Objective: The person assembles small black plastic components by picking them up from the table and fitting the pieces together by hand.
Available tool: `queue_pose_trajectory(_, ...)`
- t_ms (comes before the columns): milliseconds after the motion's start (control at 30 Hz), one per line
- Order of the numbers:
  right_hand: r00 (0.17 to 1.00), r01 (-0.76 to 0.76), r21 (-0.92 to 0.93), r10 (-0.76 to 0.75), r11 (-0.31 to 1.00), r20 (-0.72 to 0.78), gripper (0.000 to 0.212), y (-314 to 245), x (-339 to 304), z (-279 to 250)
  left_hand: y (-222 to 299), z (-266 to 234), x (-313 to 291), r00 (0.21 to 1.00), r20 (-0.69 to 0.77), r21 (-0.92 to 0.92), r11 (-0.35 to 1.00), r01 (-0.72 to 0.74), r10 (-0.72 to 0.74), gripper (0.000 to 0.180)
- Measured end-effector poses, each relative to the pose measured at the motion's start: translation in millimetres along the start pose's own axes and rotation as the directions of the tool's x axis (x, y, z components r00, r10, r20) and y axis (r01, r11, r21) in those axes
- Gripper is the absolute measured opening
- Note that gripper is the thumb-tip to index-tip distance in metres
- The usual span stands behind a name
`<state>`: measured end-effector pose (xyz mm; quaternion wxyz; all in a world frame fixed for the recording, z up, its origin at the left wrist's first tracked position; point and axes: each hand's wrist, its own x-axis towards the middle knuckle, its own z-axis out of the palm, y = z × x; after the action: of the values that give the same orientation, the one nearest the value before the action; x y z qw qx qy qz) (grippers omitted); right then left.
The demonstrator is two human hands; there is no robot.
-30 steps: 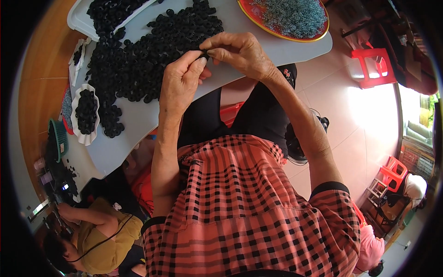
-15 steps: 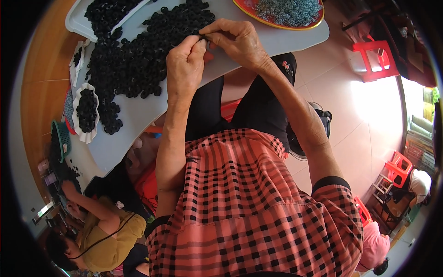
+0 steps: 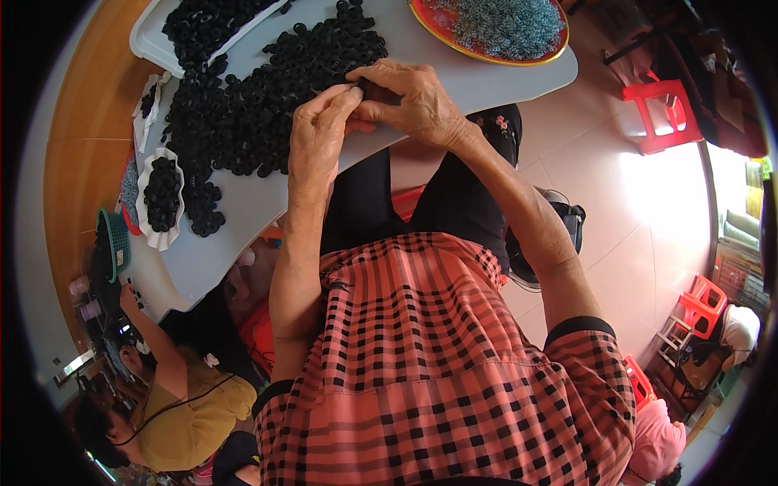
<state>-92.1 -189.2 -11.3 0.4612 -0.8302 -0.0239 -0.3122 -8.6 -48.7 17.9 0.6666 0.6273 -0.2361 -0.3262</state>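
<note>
My left hand (image 3: 318,138) and my right hand (image 3: 417,105) meet over the near edge of the grey-white table (image 3: 263,198). Thumbs and fingertips of both are pinched together around a small black part (image 3: 361,83), mostly covered by the fingers. Just beyond and to the left spreads a heap of small black ring-shaped parts (image 3: 259,121). To the right of the heap, a red plate with a yellow rim (image 3: 428,28) carries a mound of small silvery metal pieces (image 3: 506,28).
A white tray (image 3: 146,44) with more black parts stands at the far left. Nearer is a white scalloped dish (image 3: 166,241) of them, beside a green basket (image 3: 120,243). Another person (image 3: 190,413) works at lower left. Red plastic stools (image 3: 660,113) stand at right.
Both hands appear a little lower in the picture, still together at the fingertips. The table and its contents have shifted down slightly too. The other person's arm at left has moved.
</note>
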Motion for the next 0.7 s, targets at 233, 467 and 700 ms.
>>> queue_pose_trajectory(233,0.997,0.051,-0.049,-0.054,0.997,-0.050,0.037,-7.7,-6.2,1.7,-0.8,4.6,-0.8,0.996,0.082,-0.097,0.995,0.027,-0.019,0.026)
queue_pose_trajectory(467,0.997,-0.076,-0.022,0.075,0.997,-0.016,0.037,-11.5,-3.6,-3.1,-7.2,1.5,-1.5,0.981,0.165,-0.361,0.920,0.154,-0.100,0.025)
queue_pose_trajectory(700,0.995,-0.043,-0.045,0.039,0.998,-0.093,0.038,-9.4,-3.0,-2.6,-5.6,12.9,7.6,0.989,0.065,-0.303,0.942,0.145,-0.131,0.025)
